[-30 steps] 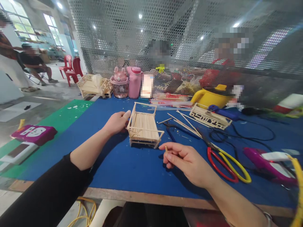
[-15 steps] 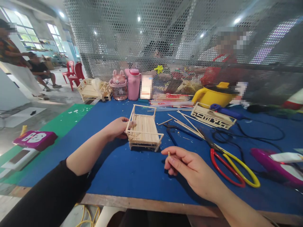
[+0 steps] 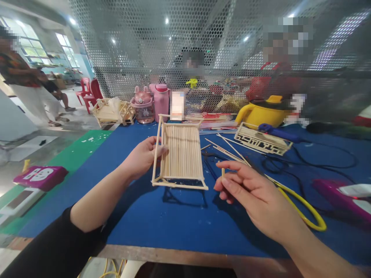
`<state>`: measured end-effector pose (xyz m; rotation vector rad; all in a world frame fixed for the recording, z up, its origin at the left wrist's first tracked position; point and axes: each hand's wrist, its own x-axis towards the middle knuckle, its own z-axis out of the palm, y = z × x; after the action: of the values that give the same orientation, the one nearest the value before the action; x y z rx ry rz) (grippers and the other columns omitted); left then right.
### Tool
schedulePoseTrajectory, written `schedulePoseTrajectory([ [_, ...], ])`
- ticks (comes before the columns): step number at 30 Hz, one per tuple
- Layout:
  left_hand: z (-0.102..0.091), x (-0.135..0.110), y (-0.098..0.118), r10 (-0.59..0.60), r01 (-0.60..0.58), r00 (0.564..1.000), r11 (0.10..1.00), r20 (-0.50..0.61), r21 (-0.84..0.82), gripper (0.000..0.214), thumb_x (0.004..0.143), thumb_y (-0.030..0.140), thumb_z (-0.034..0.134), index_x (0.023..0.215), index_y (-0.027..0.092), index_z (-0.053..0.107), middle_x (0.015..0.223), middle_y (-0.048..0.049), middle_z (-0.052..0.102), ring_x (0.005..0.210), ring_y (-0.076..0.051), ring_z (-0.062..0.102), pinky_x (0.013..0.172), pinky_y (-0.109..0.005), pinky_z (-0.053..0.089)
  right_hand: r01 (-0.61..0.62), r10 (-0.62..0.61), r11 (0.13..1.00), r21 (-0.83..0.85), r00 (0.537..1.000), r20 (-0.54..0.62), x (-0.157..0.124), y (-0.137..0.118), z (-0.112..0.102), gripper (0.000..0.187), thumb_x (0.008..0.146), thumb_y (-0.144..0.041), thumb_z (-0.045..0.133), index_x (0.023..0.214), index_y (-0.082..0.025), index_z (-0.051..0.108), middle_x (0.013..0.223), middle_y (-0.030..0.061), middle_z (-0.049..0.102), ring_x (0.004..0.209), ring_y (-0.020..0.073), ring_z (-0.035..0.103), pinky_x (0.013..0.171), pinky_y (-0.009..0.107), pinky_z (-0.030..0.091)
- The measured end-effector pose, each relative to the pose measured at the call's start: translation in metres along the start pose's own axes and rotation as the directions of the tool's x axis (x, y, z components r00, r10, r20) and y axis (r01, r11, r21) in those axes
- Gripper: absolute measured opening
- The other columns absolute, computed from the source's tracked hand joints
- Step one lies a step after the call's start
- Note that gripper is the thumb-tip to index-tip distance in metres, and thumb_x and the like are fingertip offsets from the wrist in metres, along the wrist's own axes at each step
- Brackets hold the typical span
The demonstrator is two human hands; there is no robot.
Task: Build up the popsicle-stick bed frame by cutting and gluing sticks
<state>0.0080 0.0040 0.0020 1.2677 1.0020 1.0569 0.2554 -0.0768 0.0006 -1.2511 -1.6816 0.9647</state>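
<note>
My left hand [image 3: 145,156] grips the left side of a small model bed frame [image 3: 182,150] built from thin wooden sticks. The frame is raised off the blue table and tilted, so its slatted top faces me and its shadow falls below. Between thumb and fingers of my right hand [image 3: 243,189] is a short wooden stick piece [image 3: 223,172], held upright just right of the frame and apart from it. Behind that hand lie loose wooden sticks [image 3: 228,150] and dark-handled pliers [image 3: 213,164], partly hidden. The yellow handle [image 3: 307,208] of a cutting tool shows beyond my right wrist.
A blue glue gun [image 3: 278,132] rests on another stick model [image 3: 261,141], its cord trailing right. A yellow pot [image 3: 261,114], pink bottles [image 3: 160,100] and a finished-looking stick model [image 3: 111,112] line the back, before a perforated metal screen [image 3: 139,46]. Purple-and-white devices [image 3: 42,177] flank the table.
My left hand has lifted the bed frame off the table and tipped its top toward me. My right hand, still pinching the stick piece, has moved slightly right and up.
</note>
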Motion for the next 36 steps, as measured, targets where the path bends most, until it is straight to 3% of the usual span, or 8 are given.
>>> schedulePoseTrajectory([
  [3,0.004,-0.003,-0.001,0.094,-0.094,0.995,0.996,0.032,-0.001,0.035,0.075,0.035,0.067,0.103,0.017,0.055,0.070,0.0015,0.063,0.060,-0.011,0.059,0.055,-0.022,0.048,0.128,-0.141,0.973,-0.194,0.988,-0.056,0.000,-0.009,-0.004,0.027,0.090,-0.036,0.048,0.114,-0.025,0.048,0.077,-0.0005,0.068,0.065,0.0129,0.064,0.061,0.024,0.051],
  [6,0.008,-0.006,-0.005,0.183,-0.183,0.981,0.983,0.068,-0.011,0.030,0.076,0.033,0.067,0.100,0.017,0.058,0.074,0.0009,0.065,0.063,-0.010,0.060,0.057,-0.019,0.048,0.347,-0.367,0.812,-0.468,0.929,0.052,0.006,-0.023,-0.009,0.011,0.089,-0.026,0.051,0.099,-0.025,0.057,0.080,-0.0023,0.069,0.070,0.0117,0.064,0.066,0.022,0.048],
  [9,0.011,-0.008,-0.009,0.269,-0.266,0.957,0.963,0.110,-0.044,0.026,0.077,0.029,0.067,0.100,0.019,0.059,0.079,0.0006,0.066,0.067,-0.009,0.060,0.060,-0.018,0.049,0.609,-0.552,0.534,-0.587,0.777,0.304,0.017,-0.033,-0.011,0.016,0.089,-0.017,0.048,0.092,-0.022,0.063,0.089,0.0010,0.069,0.080,0.0133,0.063,0.069,0.024,0.047],
  [12,0.014,-0.011,-0.011,0.303,-0.295,0.944,0.953,0.131,-0.072,0.027,0.077,0.028,0.068,0.102,0.020,0.060,0.079,0.0007,0.066,0.066,-0.009,0.059,0.060,-0.018,0.049,0.749,-0.606,0.281,-0.600,0.624,0.494,0.026,-0.037,-0.006,0.030,0.092,-0.014,0.037,0.090,-0.018,0.066,0.088,0.0058,0.067,0.081,0.0166,0.061,0.066,0.027,0.046],
  [15,0.016,-0.014,-0.011,0.279,-0.274,0.953,0.960,0.114,-0.055,0.029,0.076,0.030,0.069,0.101,0.020,0.060,0.079,0.0004,0.066,0.066,-0.011,0.059,0.060,-0.020,0.049,0.821,-0.603,0.152,-0.551,0.518,0.606,0.032,-0.037,0.005,0.037,0.093,-0.012,0.030,0.087,-0.015,0.066,0.078,0.0058,0.064,0.076,0.0166,0.059,0.066,0.028,0.046],
  [17,0.018,-0.015,-0.010,0.264,-0.262,0.960,0.965,0.099,-0.031,0.030,0.075,0.032,0.069,0.101,0.021,0.061,0.080,0.0002,0.067,0.068,-0.012,0.060,0.061,-0.020,0.049,0.845,-0.579,0.112,-0.524,0.483,0.656,0.035,-0.036,0.011,0.034,0.092,-0.011,0.033,0.084,-0.014,0.066,0.073,0.0047,0.062,0.075,0.0161,0.058,0.068,0.028,0.045],
  [23,0.021,-0.017,-0.007,0.297,-0.296,0.953,0.955,0.068,-0.014,0.035,0.070,0.039,0.072,0.097,0.019,0.062,0.079,-0.0015,0.066,0.070,-0.014,0.060,0.064,-0.023,0.049,0.838,-0.521,0.082,-0.539,0.497,0.694,0.040,-0.037,0.021,0.026,0.090,-0.012,0.041,0.072,-0.016,0.059,0.070,0.0024,0.059,0.067,0.0140,0.053,0.060,0.025,0.038],
  [36,0.022,-0.020,-0.003,0.311,-0.309,0.943,0.950,0.116,-0.031,0.035,0.074,0.035,0.069,0.103,0.017,0.060,0.077,-0.0020,0.068,0.070,-0.014,0.062,0.066,-0.025,0.050,0.809,-0.473,0.139,-0.571,0.561,0.680,0.039,-0.035,0.021,0.029,0.092,-0.011,0.037,0.082,-0.017,0.064,0.074,0.0022,0.059,0.072,0.0147,0.053,0.062,0.027,0.035],
])
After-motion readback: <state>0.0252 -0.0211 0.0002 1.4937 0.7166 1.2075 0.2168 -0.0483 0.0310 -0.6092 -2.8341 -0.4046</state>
